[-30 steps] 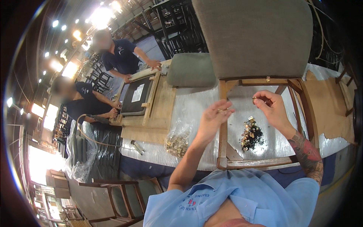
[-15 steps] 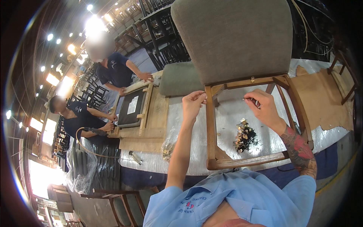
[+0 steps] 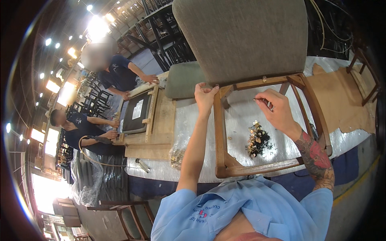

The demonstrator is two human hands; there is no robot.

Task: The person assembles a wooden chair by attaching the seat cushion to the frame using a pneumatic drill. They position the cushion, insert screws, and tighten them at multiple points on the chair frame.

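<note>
A worker's left hand (image 3: 206,95) grips the rear corner of an upturned wooden chair frame (image 3: 220,136) on the plastic-covered bench (image 3: 193,120), fingers curled over the rail beneath the grey upholstered back (image 3: 241,38). The right hand (image 3: 277,110) pinches a small screw (image 3: 257,99) inside the frame, above a pile of screws and brackets (image 3: 258,139). Keeping that corner braced should help the screw seat straight. A clear bag of fittings (image 3: 177,154) lies left of the frame; a white sheet (image 3: 138,109) sits on the co-workers' dark panel.

Both arms stretched forward, left hand (image 3: 206,96) in a curled grip, right hand (image 3: 277,110) fingers pinched.
</note>
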